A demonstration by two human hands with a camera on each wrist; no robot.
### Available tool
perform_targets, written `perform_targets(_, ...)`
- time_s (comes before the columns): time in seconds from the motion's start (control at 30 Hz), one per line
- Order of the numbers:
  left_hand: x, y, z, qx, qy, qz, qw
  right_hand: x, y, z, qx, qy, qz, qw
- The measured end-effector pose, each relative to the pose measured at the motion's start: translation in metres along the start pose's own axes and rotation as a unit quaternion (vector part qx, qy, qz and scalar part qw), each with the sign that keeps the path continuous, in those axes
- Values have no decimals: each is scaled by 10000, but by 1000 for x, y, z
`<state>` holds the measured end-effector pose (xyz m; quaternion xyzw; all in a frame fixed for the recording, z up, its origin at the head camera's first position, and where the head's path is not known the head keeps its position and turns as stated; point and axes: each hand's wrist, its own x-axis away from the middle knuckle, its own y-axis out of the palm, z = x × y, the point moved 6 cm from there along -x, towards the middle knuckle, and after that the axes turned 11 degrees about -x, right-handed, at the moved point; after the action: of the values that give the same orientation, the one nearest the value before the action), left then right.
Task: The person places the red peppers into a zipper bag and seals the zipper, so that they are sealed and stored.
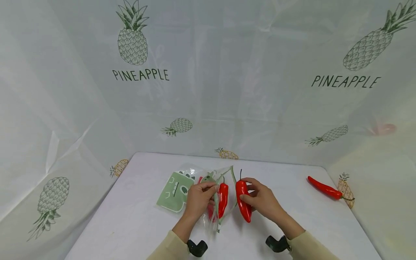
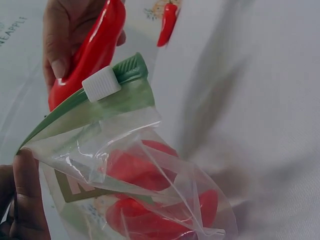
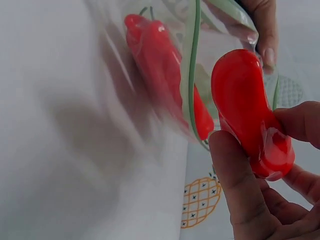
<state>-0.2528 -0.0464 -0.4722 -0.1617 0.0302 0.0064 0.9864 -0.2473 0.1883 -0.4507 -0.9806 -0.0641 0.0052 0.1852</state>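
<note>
A clear zip bag [image 1: 172, 193] with a green cartoon print and green rim stands mouth-open on the table. My left hand [image 1: 198, 201] pinches its rim between thumb and fingers. Inside lie red chili peppers [image 3: 160, 60], also visible through the plastic in the left wrist view. My right hand [image 1: 264, 203] grips another large red chili pepper [image 1: 243, 202] between thumb and fingers, stem up, right beside the bag's open mouth. A white slider [image 2: 101, 84] sits on the green zip near one end.
One more red chili pepper [image 1: 325, 188] lies at the right edge of the white table [image 1: 130, 224]. A pale curtain printed with pineapples [image 1: 227, 90] hangs behind and around the table.
</note>
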Motion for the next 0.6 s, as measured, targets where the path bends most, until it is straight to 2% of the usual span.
perform_targets(0.23,1,-1,3,42,129,-23,9999,4,8,-8,-96,30,-116,9999)
perform_targets(0.6,6,-2,13,70,153,-19,9999,3,22,-15,-240,23,-370,9990)
